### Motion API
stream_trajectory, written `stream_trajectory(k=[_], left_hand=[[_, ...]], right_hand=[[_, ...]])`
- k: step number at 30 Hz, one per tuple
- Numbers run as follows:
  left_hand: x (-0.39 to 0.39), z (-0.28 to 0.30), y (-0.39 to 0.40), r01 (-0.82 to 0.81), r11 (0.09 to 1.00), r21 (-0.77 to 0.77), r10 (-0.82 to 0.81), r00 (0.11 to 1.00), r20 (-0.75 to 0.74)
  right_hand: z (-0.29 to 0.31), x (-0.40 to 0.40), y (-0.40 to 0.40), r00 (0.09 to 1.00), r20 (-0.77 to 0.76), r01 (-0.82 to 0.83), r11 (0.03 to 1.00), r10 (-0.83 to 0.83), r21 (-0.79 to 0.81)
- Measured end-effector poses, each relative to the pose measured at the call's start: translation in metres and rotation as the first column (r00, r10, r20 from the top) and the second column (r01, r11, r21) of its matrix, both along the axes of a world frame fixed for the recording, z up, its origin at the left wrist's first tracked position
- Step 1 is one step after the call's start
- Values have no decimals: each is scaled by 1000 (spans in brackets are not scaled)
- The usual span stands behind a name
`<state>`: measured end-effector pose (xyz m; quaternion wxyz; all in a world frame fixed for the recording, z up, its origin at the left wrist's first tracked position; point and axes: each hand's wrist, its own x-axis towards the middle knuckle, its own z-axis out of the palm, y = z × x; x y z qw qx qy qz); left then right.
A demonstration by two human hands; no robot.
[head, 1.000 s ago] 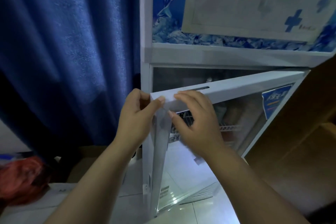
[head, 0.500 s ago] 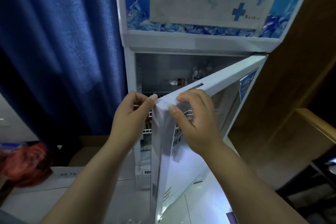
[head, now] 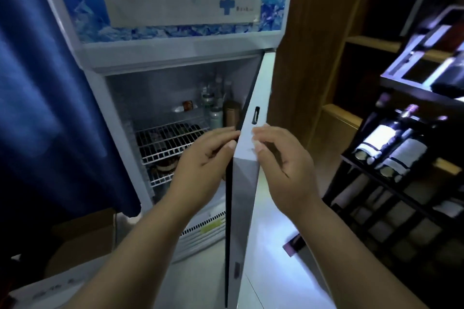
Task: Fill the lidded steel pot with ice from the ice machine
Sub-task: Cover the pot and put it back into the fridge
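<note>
**Door open, no pot in sight yet**

Looking straight down the edge of the door [head: 251, 113] of the ice machine [head: 180, 57], swung out wide toward the camera. Left hand [head: 200, 158] hooked round the inner side of that edge, fingers curled behind it, thumb tip on the front corner. Right hand [head: 283, 158] clamped on from the outer side, fingers bent with the tips and thumb on the white edge face, just below the slot-shaped recess. Probably gripped from both sides like this to steer a tall, floppy door and stop it swinging back while checking inside.

As for looks: white cabinet, blue icy graphic and a paper notice with a blue cross up top. Inside, white wire shelves [head: 165, 143], a cluster of bottles and jars [head: 213, 100] at the back right, dark round things on the rack below. No loose ice visible from here, too dim to be sure.

Steel pot: nowhere in view, so filling not started, by my guess.

Blue curtain [head: 37, 83] hanging just left of the cabinet, wine rack [head: 391, 148] with bottles well off to the right.
</note>
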<state>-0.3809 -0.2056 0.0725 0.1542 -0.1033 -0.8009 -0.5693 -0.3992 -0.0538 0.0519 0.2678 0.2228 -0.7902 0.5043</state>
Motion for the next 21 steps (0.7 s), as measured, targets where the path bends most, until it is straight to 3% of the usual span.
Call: stream_trajectory(k=[6, 12, 21], left_hand=[[-3, -3, 40, 175, 984, 28, -175, 985, -1], [-6, -5, 82, 266, 964, -12, -267, 963, -31], [-28, -13, 147, 279, 927, -249, -318, 939, -132]], right_hand=[[2, 31, 46, 977, -72, 202, 979, -201, -5], [7, 52, 89, 936, -127, 343, 930, -328, 128], [11, 59, 154, 865, -105, 497, 811, -490, 309]])
